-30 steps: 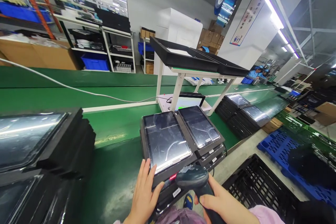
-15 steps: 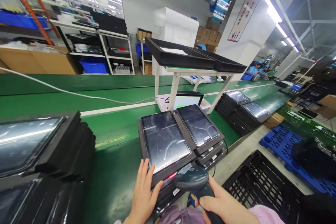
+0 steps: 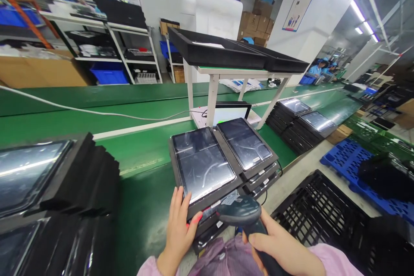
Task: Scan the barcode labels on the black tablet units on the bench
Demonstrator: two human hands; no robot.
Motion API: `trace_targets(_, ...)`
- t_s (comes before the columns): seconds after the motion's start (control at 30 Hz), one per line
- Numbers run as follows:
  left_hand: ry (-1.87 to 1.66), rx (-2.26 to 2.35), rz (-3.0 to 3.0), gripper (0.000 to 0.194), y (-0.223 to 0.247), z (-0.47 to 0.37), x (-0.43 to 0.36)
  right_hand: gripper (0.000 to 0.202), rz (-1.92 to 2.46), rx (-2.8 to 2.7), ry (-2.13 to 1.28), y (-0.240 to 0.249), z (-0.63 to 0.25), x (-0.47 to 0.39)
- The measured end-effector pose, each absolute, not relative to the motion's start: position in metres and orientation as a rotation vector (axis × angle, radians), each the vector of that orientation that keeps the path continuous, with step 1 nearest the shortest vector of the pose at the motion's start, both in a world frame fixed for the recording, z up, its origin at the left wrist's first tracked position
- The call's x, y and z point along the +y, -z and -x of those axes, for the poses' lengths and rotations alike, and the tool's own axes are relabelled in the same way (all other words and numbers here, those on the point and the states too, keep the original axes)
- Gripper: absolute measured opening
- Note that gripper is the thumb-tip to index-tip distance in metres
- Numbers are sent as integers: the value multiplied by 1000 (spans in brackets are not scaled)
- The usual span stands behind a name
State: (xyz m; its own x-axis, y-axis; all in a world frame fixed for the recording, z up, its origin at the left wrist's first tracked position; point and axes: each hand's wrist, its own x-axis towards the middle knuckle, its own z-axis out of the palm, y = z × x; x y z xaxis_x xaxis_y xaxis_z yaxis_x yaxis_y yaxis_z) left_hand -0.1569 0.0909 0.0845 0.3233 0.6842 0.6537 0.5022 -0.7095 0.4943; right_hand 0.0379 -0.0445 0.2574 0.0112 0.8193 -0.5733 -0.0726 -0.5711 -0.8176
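Observation:
A stack of black trays (image 3: 223, 196) holding glossy screen panels (image 3: 202, 164) sits on the green conveyor belt (image 3: 139, 159) in front of me. My left hand (image 3: 179, 230) rests flat against the near left corner of the top tray, thumb on its front edge. My right hand (image 3: 281, 250) grips a dark handheld barcode scanner (image 3: 237, 213), its head pointed at the labels on the stack's front edge, where a red glow shows by my left thumb.
A taller stack of trays with panels (image 3: 51, 198) stands at the left. More stacks (image 3: 302, 123) lie further right on the belt. A white stand carries black trays (image 3: 233, 54) above a lit monitor (image 3: 231, 114). Black (image 3: 326, 220) and blue (image 3: 352, 172) pallets lie on the floor at right.
The view has tilted down slightly. My left thumb has slid onto the tray's front edge and the scanner has shifted a little lower and to the right.

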Motion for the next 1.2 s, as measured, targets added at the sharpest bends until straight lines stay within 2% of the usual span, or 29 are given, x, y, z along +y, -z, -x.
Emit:
trace_targets(0.13, -1338, 1094, -2396, 66, -85, 157, 90, 44, 1595, -803, -1661, -259, -36, -44)
trace_targets(0.27, -1335, 1093, -2394, 67, -86, 158, 90, 70, 1589, -813, -1565, -265, -60, -46)
trace_targets(0.33, -1350, 1082, -2393, 68, -87, 158, 90, 74, 1659, -832, -1438, -269, -86, -49)
trace_targets(0.47, -1382, 1039, -2380, 68, -90, 157, 91, 50, 1775, -856, -1175, -275, -142, -59)
trace_targets(0.6, -1385, 1028, -2380, 67, -92, 156, 92, 36, 1749, -875, -1194, -276, -165, -65)
trace_targets(1.2, -1385, 1131, -2271, 61, -67, 161, 94, 39, 1723, -948, -1290, -279, -194, -63)
